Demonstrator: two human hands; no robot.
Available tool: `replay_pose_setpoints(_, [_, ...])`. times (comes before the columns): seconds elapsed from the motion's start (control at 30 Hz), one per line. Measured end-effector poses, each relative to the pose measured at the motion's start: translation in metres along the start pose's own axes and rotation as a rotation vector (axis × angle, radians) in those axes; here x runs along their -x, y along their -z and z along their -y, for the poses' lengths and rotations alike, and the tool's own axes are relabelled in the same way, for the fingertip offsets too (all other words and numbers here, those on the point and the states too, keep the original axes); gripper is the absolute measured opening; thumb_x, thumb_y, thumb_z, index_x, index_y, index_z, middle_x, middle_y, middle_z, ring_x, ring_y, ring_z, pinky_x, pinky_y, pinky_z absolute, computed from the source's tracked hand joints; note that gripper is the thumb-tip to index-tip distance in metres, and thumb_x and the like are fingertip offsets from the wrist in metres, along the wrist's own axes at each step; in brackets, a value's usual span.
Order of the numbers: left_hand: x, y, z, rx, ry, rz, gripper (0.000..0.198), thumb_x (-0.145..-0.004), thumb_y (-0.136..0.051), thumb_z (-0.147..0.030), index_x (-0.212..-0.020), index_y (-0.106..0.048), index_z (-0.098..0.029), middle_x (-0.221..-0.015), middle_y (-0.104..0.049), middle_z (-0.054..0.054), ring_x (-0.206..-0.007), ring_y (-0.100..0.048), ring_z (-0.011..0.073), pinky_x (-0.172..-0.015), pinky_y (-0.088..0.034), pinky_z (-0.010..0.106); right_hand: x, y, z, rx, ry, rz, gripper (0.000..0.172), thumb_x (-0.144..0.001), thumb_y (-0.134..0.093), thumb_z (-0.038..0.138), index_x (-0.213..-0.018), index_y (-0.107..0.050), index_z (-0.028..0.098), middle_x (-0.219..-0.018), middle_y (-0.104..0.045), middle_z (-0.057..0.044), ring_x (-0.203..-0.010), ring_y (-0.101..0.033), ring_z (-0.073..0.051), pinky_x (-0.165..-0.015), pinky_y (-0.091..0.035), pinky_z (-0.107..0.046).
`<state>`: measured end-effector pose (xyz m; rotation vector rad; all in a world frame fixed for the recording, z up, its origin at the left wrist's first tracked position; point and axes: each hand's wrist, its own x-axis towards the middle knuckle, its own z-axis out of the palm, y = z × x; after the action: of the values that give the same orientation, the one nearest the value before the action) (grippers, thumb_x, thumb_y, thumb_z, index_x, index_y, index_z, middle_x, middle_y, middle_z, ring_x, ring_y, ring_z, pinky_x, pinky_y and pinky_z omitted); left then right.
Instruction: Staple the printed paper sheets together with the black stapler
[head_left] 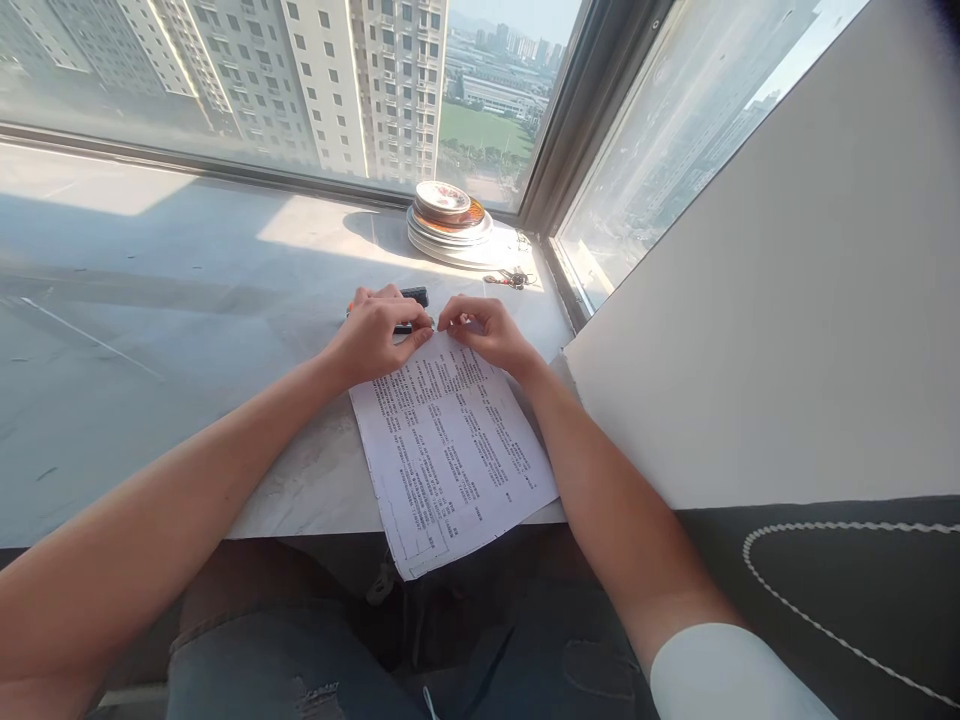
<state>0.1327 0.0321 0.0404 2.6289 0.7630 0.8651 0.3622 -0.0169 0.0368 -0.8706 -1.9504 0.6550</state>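
Observation:
A printed sheet of paper (450, 450) lies on the sill ledge, its near corner hanging over the front edge. At its far edge, my left hand (379, 332) is closed in a pinch, with a tiny greenish thing by the fingertips that is too small to name. My right hand (486, 335) is just to the right, thumb and forefinger drawn together above the same edge; what they hold, if anything, is hidden. Behind my left hand a dark, oblong object (416, 296) shows in part. Another dark strip and an orange bit peek out around those fingers.
A stack of plates (450, 235) stands by the window corner, with a small beaded string (514, 279) in front of it. Window frames border the ledge (150, 330) at the back and right. A white wall panel (787, 300) rises close on the right, and a beaded cord (787, 592) hangs below.

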Motion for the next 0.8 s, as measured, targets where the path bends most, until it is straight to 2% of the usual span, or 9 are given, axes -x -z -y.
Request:
replay_pose_setpoints(0.17, [0.0,-0.001,0.002,-0.006,-0.009,0.013,0.017,-0.094,-0.062,-0.033,-0.097,-0.077,-0.025,-0.088,-0.076,0.003,-0.097,-0.06,0.0254,-0.107,-0.031,0.053,0.0,0.0,0.004,-0.042,-0.021,0.052,0.013,-0.091,-0.058,0.021,-0.09,-0.07,0.024,-0.09,-0.067,-0.001,-0.082,-0.053,-0.017,-0.078,-0.045,-0.036])
replay_pose_setpoints(0.27, [0.0,-0.001,0.003,-0.004,-0.013,0.014,0.018,-0.094,-0.061,-0.033,-0.097,-0.077,-0.024,-0.088,-0.075,0.004,-0.098,-0.06,0.0259,-0.106,-0.032,0.054,0.0,0.0,0.005,-0.05,-0.075,0.019,0.012,-0.095,-0.061,0.031,-0.092,-0.07,0.024,-0.093,-0.068,-0.002,-0.086,-0.056,-0.018,-0.08,-0.047,-0.035])
replay_pose_setpoints(0.37, [0.0,0.0,0.003,-0.007,-0.049,0.032,0.018,-0.096,-0.06,-0.032,-0.094,-0.076,-0.024,-0.087,-0.075,0.003,-0.097,-0.061,0.0258,-0.105,-0.032,0.054,-0.001,-0.001,-0.003,-0.039,-0.132,-0.177,0.022,-0.101,-0.055,0.039,-0.093,-0.068,0.024,-0.096,-0.068,-0.003,-0.09,-0.059,-0.018,-0.082,-0.05,-0.035])
replay_pose_setpoints(0.43, [0.001,0.001,0.003,-0.01,-0.11,0.083,0.018,-0.097,-0.059,-0.031,-0.092,-0.075,-0.025,-0.086,-0.074,0.003,-0.095,-0.061,0.025,-0.102,-0.034,0.051,-0.003,-0.001,-0.015,0.003,-0.179,-0.33,0.027,-0.103,-0.047,0.038,-0.092,-0.067,0.024,-0.097,-0.068,-0.004,-0.088,-0.059,-0.018,-0.083,-0.052,-0.036])
replay_pose_setpoints(0.5, [0.001,0.001,0.002,-0.002,-0.18,0.152,0.019,-0.098,-0.057,-0.031,-0.091,-0.073,-0.025,-0.086,-0.074,0.003,-0.092,-0.061,0.0235,-0.096,-0.038,0.047,-0.005,-0.002,-0.027,0.065,-0.229,-0.379,0.024,-0.1,-0.047,0.036,-0.098,-0.068,0.024,-0.105,-0.069,-0.006,-0.091,-0.061,-0.02,-0.083,-0.054,-0.037])
replay_pose_setpoints(0.57, [0.001,0.0,0.0,0.022,-0.222,0.203,0.02,-0.1,-0.055,-0.03,-0.091,-0.072,-0.024,-0.086,-0.074,0.004,-0.087,-0.062,0.0217,-0.088,-0.041,0.043,-0.008,-0.005,-0.036,0.107,-0.252,-0.308,0.026,-0.094,-0.054,0.035,-0.113,-0.068,0.024,-0.123,-0.068,-0.008,-0.101,-0.062,-0.022,-0.083,-0.056,-0.038])
replay_pose_setpoints(0.67, [0.003,-0.004,0.0,0.066,-0.195,0.244,0.021,-0.101,-0.052,-0.028,-0.093,-0.07,-0.023,-0.091,-0.074,0.005,-0.082,-0.063,0.0194,-0.078,-0.044,0.038,-0.011,-0.012,-0.039,0.129,-0.2,-0.125,0.057,-0.089,-0.061,0.035,-0.145,-0.056,0.028,-0.152,-0.054,-0.008,-0.118,-0.061,-0.026,-0.088,-0.057,-0.039])
replay_pose_setpoints(0.73, [0.005,-0.007,0.001,0.082,-0.156,0.273,0.02,-0.1,-0.052,-0.026,-0.092,-0.07,-0.022,-0.094,-0.074,0.005,-0.083,-0.065,0.019,-0.077,-0.046,0.036,-0.013,-0.017,-0.036,0.152,-0.136,-0.03,0.066,-0.089,-0.06,0.034,-0.153,-0.048,0.029,-0.159,-0.048,-0.007,-0.126,-0.058,-0.027,-0.094,-0.056,-0.04])
replay_pose_setpoints(0.8, [0.006,-0.01,0.002,0.078,-0.122,0.311,0.019,-0.098,-0.052,-0.025,-0.091,-0.069,-0.022,-0.097,-0.075,0.005,-0.086,-0.066,0.0197,-0.077,-0.046,0.035,-0.013,-0.021,-0.032,0.181,-0.084,0.028,0.064,-0.089,-0.056,0.029,-0.153,-0.048,0.028,-0.155,-0.051,-0.007,-0.128,-0.057,-0.026,-0.098,-0.054,-0.041])
